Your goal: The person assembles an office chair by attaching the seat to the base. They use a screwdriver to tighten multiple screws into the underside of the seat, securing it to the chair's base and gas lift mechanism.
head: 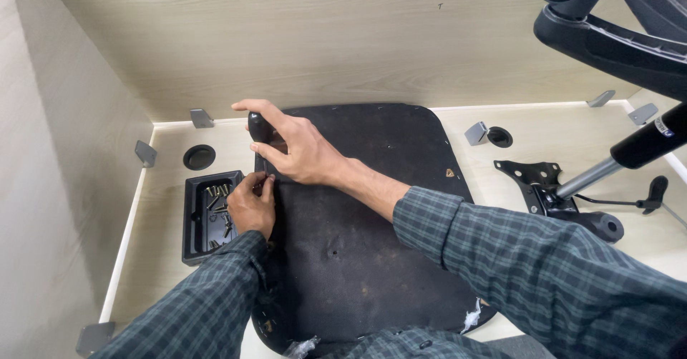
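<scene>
A person in a dark plaid shirt leans over a pale wooden worktop (572,133) walled in by matching panels. A black chair seat (372,223) lies upside down on it, its flat underside facing up. The right hand (297,144) is closed around the black handle of a screwdriver (259,133), which stands upright at the seat's far left edge. The left hand (252,205) pinches the lower end of the tool with its fingertips – whether a screw sits there is hidden. Just left of the seat is a black plastic tray (193,219) holding loose metal screws (218,194). To the right lie a black metal chair mechanism (540,180) with a gas cylinder (630,155) rising from it.
</scene>
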